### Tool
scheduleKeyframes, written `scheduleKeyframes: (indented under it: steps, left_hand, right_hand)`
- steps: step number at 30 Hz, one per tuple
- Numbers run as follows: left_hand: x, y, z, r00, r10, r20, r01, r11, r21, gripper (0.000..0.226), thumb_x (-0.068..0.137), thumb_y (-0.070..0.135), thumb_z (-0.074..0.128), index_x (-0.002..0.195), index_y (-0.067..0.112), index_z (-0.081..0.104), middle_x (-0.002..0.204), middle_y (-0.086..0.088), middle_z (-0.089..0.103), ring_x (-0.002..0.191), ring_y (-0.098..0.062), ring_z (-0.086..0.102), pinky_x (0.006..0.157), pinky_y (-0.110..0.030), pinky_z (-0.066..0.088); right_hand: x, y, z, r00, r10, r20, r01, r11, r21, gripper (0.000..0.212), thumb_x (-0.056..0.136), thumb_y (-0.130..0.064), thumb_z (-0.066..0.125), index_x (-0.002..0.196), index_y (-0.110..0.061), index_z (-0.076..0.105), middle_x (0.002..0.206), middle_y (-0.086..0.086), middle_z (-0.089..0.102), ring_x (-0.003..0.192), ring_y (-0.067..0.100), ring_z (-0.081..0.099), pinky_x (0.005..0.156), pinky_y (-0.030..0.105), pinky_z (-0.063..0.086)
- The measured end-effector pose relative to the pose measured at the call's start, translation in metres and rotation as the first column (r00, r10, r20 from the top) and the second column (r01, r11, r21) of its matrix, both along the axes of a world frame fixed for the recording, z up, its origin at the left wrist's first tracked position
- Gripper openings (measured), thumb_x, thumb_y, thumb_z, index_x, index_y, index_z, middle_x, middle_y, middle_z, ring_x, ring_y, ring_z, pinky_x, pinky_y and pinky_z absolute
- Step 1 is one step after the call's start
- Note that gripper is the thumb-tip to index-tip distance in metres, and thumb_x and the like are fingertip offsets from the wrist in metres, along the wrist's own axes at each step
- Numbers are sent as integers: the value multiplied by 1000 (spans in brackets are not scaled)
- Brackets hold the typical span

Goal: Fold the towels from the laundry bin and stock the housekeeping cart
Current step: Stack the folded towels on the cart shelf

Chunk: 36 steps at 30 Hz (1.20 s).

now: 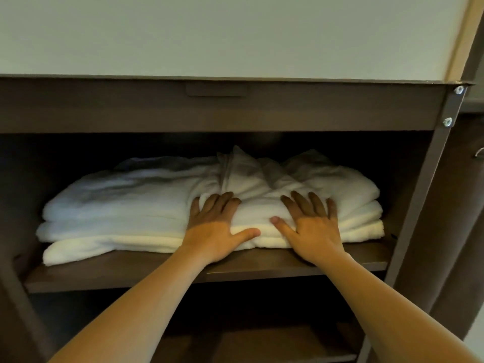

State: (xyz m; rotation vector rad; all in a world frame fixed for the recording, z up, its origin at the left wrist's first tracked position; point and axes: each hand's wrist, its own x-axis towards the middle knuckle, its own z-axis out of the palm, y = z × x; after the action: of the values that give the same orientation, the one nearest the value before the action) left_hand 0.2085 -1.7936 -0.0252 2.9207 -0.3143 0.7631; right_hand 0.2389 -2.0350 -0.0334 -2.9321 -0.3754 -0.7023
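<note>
A stack of folded white towels (117,213) lies on the upper shelf (262,268) of the dark brown housekeeping cart (222,111). The top towel (264,179) is bunched and wrinkled toward the back. My left hand (214,226) rests flat on the front of the stack, fingers spread on top and thumb against the front edge. Beside it, my right hand (311,226) lies flat on the same towel with fingers apart. Neither hand grips anything. The back of the shelf is dark.
The cart's metal corner post (429,195) with two bolts stands at the right. A lower shelf (262,341) shows below my forearms. A pale wall (209,35) rises behind the cart, and dark fabric (455,231) hangs to the right.
</note>
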Motion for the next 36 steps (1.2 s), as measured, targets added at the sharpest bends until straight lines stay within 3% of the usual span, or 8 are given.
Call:
scheduleKeyframes:
  steps: [4, 7, 11, 14, 18, 26, 36]
  left_hand:
    - [-20, -6, 6, 985, 59, -164, -53, 998, 42, 101, 79, 89, 26, 161, 31, 12, 170, 5, 3, 156, -17, 1, 125, -48, -8]
    - [-45, -11, 28, 923, 73, -378, -54, 997, 60, 104, 87, 81, 40, 162, 27, -8, 169, 3, -16, 156, -18, -14, 126, -48, -5]
    - [-84, -19, 87, 768, -55, -638, -42, 990, -136, 87, 96, 64, 51, 163, 31, 5, 170, 8, -8, 157, -16, -6, 127, -39, 12]
    - [-125, -24, 132, 702, -75, -708, -15, 993, -120, 78, 99, 59, 51, 162, 33, 13, 171, 8, 2, 157, -17, -2, 126, -41, 15]
    - [-179, -27, 196, 682, -39, -730, -31, 996, -82, 76, 100, 58, 50, 162, 30, 16, 171, 4, 7, 157, -21, 1, 125, -43, 16]
    - [-270, 9, 284, 741, 24, -671, -90, 994, -63, 74, 100, 54, 54, 160, 24, 24, 167, -2, 21, 155, -22, 15, 124, -42, 24]
    - [-359, 163, 324, 858, 86, -507, -130, 990, -52, 68, 102, 46, 56, 159, 20, 29, 164, -2, 28, 152, -23, 20, 120, -41, 29]
  right_hand:
    - [-26, 1, 1, 993, 11, -115, -8, 1000, 20, 84, 89, -79, -3, 161, -37, 10, 170, -4, 10, 156, 30, 5, 123, 52, -3]
    - [-55, -4, 16, 963, 21, -267, -8, 999, 47, 82, 91, -80, 8, 160, -38, -8, 170, -8, -8, 156, 23, -9, 125, 48, 4]
    - [-102, -12, 63, 847, 23, -531, -10, 1000, 29, 80, 96, -75, 25, 160, -39, -4, 169, -9, -7, 156, 22, -4, 125, 45, 13]
    - [-146, -17, 104, 799, 50, -599, -30, 999, 44, 80, 96, -73, 33, 161, -37, 3, 170, -7, 0, 156, 22, 0, 126, 44, 14]
    - [-197, -21, 166, 801, 89, -592, -68, 996, 59, 81, 96, -69, 41, 161, -33, 10, 169, -4, 9, 156, 24, 6, 125, 46, 16]
    - [-267, 16, 258, 784, 177, -596, -137, 984, 112, 80, 96, -65, 48, 161, -29, 17, 165, 4, 25, 151, 26, 25, 119, 42, 31]
    - [-327, 179, 293, 813, 306, -495, -290, 951, 113, 79, 96, -62, 52, 160, -26, 21, 162, 2, 31, 147, 26, 31, 115, 41, 36]
